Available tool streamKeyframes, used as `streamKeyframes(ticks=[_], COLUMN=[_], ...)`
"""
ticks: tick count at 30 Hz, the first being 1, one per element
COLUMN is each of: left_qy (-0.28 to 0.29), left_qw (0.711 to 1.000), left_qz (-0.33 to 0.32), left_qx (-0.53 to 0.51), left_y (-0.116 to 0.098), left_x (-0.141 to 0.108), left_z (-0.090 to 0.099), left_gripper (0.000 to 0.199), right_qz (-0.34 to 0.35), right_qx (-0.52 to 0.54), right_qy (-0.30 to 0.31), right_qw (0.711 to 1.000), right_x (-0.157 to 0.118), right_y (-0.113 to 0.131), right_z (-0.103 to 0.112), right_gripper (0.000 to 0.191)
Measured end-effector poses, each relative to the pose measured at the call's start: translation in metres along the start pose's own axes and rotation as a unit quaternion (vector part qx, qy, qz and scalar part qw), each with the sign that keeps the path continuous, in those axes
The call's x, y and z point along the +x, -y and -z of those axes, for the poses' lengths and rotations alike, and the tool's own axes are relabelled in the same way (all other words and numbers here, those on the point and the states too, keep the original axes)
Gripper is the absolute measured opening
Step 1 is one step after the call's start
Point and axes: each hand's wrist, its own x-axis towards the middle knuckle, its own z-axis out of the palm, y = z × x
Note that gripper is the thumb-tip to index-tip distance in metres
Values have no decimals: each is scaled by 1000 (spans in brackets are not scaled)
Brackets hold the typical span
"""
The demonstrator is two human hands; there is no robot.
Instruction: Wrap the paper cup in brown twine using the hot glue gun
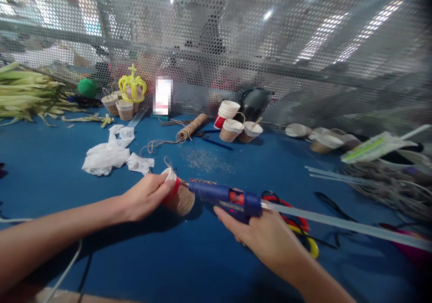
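Note:
My left hand pinches the rim of a small paper cup wrapped in brown twine, with a red band under its white rim. The cup lies tilted, its rim toward my fingers. In my right hand is a blue glue gun, a long translucent glue stick running out of its back to the right. The gun's nozzle meets the cup at the red band, or comes very close to it; which of these I cannot tell.
Crumpled white cloth, a twine roll and wrapped cups lie behind my hands on the blue table. Cables are beside my right wrist; tangled cord is farther right. A perforated metal screen stands behind.

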Motion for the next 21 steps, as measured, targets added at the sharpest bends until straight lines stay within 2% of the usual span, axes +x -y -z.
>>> streamKeyframes(ticks=[8, 15, 21], left_qy=[-4, 2, -4], left_qw=[1000, 999, 1000], left_qz=[4, 8, 2], left_qx=[-24, -52, -17], left_y=[2, 0, -1], left_x=[2, 2, 0], left_z=[0, -2, 0], left_gripper=[43, 45, 42], right_qz=[4, -48, -66], right_qx=[2, 28, 36], right_qy=[2, -16, -22], right_qw=[1000, 998, 997], right_x=[-4, 1, 3], right_y=[8, 23, 21], right_z=[-4, -9, -3], right_gripper=[18, 17, 14])
